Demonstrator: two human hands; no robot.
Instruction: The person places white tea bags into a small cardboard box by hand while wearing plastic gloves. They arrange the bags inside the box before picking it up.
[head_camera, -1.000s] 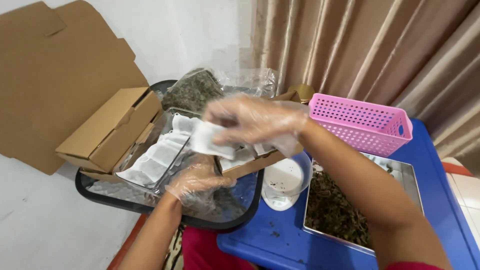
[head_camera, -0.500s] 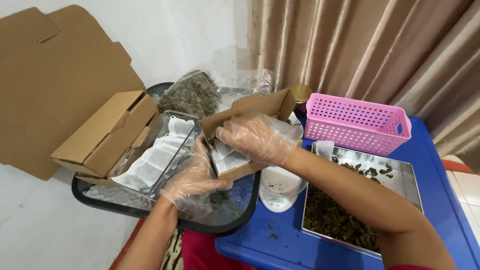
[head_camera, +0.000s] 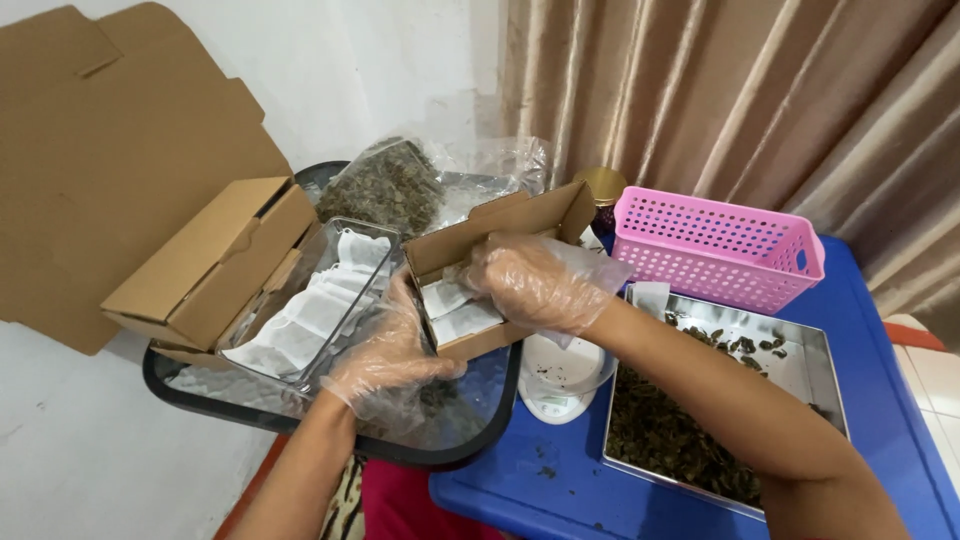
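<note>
Packing: small open brown cardboard box (head_camera: 492, 262) sits tilted on the near right part of the round black tray (head_camera: 300, 425), white paper sachets (head_camera: 455, 310) lying flat inside it.
Right hand: clear-gloved right hand (head_camera: 535, 285) rests palm down over the box's open top, fingers curled loosely onto the sachets; whether it grips one cannot be told.
Left hand: clear-gloved left hand (head_camera: 390, 355) cups the box's near left corner, fingers half closed against the cardboard.
Change: half a second ago the right hand was higher over the box; now it lies lower, inside the opening, and the box has turned little.
Beside: clear rectangular plastic container (head_camera: 315, 305) of more white sachets stands just left of the box; a closed brown carton (head_camera: 215, 260) lies further left.
Further out: white digital scale (head_camera: 560, 375), steel tray of dried dark leaves (head_camera: 720, 400) and pink perforated plastic basket (head_camera: 715, 245) sit on the blue table (head_camera: 900, 400).
</note>
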